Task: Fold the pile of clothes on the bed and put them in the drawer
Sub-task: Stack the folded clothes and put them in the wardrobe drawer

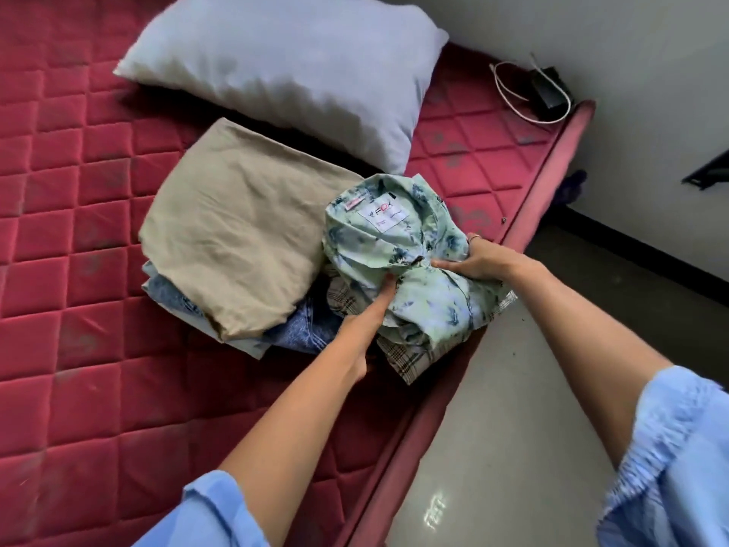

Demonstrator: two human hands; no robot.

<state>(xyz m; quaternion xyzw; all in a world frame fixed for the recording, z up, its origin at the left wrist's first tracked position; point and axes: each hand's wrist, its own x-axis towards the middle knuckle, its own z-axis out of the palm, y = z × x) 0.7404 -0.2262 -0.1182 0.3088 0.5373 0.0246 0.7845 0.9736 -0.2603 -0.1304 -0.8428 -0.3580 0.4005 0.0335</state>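
A pale green floral shirt (398,246), bunched with its collar label facing up, lies at the bed's right edge. My right hand (479,260) grips the shirt at its right side. My left hand (367,317) reaches under the shirt's lower left, its thumb pressed on the cloth and its fingers hidden beneath. Under the shirt lies a plaid garment (406,357). To the left is a folded beige cloth (236,227) on top of blue jeans (300,329).
A red quilted mattress (79,215) holds everything, with a grey pillow (292,69) behind the clothes. A black charger with a white cable (546,88) lies at the bed's far corner. Bare grey floor (513,428) runs along the bed's right side.
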